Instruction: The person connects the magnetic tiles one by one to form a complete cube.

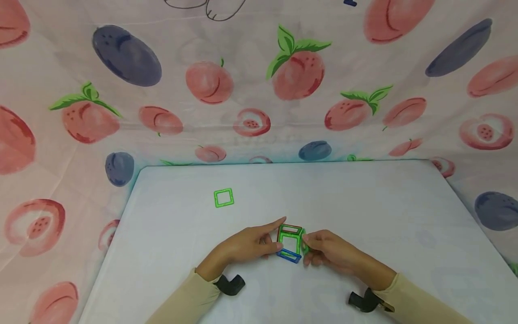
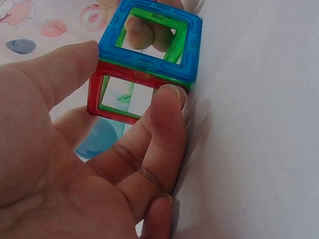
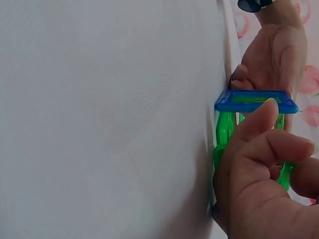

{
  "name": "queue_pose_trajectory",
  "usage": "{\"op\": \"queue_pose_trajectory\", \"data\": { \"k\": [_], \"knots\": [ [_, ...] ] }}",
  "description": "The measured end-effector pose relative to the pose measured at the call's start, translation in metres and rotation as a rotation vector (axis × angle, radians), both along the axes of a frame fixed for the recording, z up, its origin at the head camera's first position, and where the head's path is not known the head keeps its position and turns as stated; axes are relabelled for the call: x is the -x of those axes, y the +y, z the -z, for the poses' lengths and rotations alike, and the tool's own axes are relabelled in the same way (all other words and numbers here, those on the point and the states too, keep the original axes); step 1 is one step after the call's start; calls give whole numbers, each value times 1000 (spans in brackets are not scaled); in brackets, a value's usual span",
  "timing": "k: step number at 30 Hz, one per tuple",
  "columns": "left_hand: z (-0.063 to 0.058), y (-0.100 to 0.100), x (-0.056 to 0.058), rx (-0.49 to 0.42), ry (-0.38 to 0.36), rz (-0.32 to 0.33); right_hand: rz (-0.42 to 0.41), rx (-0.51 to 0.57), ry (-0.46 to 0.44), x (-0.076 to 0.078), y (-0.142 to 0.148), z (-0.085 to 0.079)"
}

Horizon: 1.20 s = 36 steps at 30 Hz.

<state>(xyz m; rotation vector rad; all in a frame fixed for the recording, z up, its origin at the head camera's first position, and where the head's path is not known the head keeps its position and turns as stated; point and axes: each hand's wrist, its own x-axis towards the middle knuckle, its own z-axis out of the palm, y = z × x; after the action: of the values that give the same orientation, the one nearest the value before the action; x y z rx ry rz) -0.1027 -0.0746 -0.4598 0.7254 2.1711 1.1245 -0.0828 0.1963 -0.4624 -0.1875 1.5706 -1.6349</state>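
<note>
A small cube of magnetic tiles stands on the white table between the two hands, with a blue square tile [image 1: 289,256] on its near side. The left wrist view shows a red square tile [image 2: 112,68] beside the blue one, with green frames behind. My left hand [image 1: 251,245] grips the cube from the left, thumb at the blue tile's corner, a finger stretched to the far corner and fingertips on the red side. On the right, my right hand [image 1: 333,249] pinches a green square tile [image 1: 305,243] at the cube's right side; its fingers partly hide that tile.
A loose green square tile [image 1: 224,198] lies flat on the white table [image 1: 364,202], farther back and to the left. Behind the table's far edge hangs a fruit-patterned cloth [image 1: 251,45]. Black wrist mounts [image 1: 229,285] sit at both sleeves.
</note>
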Motion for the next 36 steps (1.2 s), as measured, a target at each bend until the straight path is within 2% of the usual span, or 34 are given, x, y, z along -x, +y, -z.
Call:
{"op": "queue_pose_trajectory", "data": {
  "k": [6,10,18,22,24,25,29,32,36],
  "knots": [
    [-1,1,-1,0,-11,-5,-2,92,-89,-1,-1,0],
    [-1,0,-1,-4,-12,-7,-16,92,-114,-1,-1,-2],
    [-3,0,0,2,-16,-12,-45,-8,-74,3,1,-5],
    [-4,0,0,0,-14,-6,-21,-149,17,4,4,-11],
    [-5,0,0,-2,-6,-2,16,-246,105,3,4,-14],
    [-5,0,0,0,-4,0,29,-304,178,2,3,-16],
    [-7,0,0,6,3,-1,21,-530,583,-6,-4,-18],
    [-7,0,0,12,-11,-8,-18,-646,877,-13,-12,-16],
    [-7,0,-1,18,-32,-14,-68,-744,1125,-19,-17,-14]
  ]
}}
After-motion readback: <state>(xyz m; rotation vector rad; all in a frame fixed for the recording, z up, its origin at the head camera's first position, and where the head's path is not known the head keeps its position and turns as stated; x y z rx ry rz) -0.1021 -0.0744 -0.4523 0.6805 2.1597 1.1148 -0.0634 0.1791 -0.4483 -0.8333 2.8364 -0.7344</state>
